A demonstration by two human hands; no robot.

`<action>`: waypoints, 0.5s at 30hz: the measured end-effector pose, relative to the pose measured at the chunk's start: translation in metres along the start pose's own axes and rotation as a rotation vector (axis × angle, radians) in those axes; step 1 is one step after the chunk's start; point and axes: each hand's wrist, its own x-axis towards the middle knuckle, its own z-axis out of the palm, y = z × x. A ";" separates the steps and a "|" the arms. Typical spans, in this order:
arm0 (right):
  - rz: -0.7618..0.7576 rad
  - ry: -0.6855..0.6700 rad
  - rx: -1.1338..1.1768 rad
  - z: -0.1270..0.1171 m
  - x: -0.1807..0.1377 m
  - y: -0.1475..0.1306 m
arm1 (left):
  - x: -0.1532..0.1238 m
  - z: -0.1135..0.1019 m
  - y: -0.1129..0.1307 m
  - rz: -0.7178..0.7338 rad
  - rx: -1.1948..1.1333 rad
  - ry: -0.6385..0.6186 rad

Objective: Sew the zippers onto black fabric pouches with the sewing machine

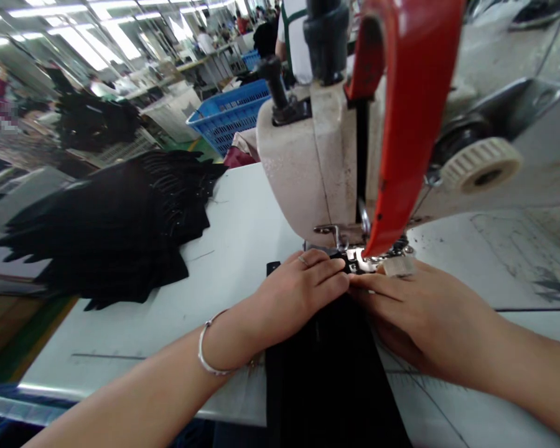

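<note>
A strip of black fabric lies on the white sewing table and runs up under the presser foot of a cream sewing machine. My left hand presses flat on the fabric just left of the needle, fingers together, a ring on one finger and a bracelet at the wrist. My right hand rests flat on the fabric to the right, its fingertips meeting the left hand's right in front of the presser foot. A red guard hangs over the needle area.
A pile of black fabric pieces lies on the table's left side. Behind it stand a blue plastic basket and other work tables. A person in a white top stands behind the machine. The machine's handwheel is at right.
</note>
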 end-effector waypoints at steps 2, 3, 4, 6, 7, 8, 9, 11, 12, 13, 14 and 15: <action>-0.002 -0.003 0.002 0.001 0.000 0.000 | 0.001 -0.001 0.000 0.005 0.028 0.020; 0.001 0.001 -0.002 0.001 0.000 0.000 | 0.001 -0.001 0.000 0.004 0.040 0.027; 0.006 0.007 -0.008 0.002 0.000 0.000 | 0.001 -0.001 0.000 0.006 0.047 0.034; 0.015 0.017 -0.011 0.002 0.000 0.000 | 0.000 0.002 -0.001 0.004 0.046 0.064; 0.020 0.019 -0.009 0.002 -0.001 0.000 | 0.000 0.004 -0.003 -0.005 0.040 0.084; 0.024 0.021 -0.006 0.002 -0.001 0.000 | -0.001 0.006 -0.004 -0.018 0.031 0.103; 0.025 0.023 -0.001 0.002 -0.001 0.001 | -0.001 0.007 -0.006 -0.032 0.021 0.115; 0.023 0.021 0.009 0.002 -0.001 0.003 | -0.001 0.008 -0.009 -0.064 -0.008 0.122; 0.018 0.017 0.014 0.001 0.000 0.004 | -0.001 0.005 -0.008 -0.082 -0.036 0.107; 0.007 0.008 0.027 0.000 0.000 0.006 | -0.001 0.002 -0.006 -0.102 -0.073 0.075; -0.010 -0.009 0.046 -0.002 0.001 0.007 | -0.002 -0.003 0.000 -0.131 -0.115 0.032; -0.029 -0.031 0.071 -0.004 0.001 0.008 | -0.003 -0.009 0.008 -0.167 -0.155 -0.017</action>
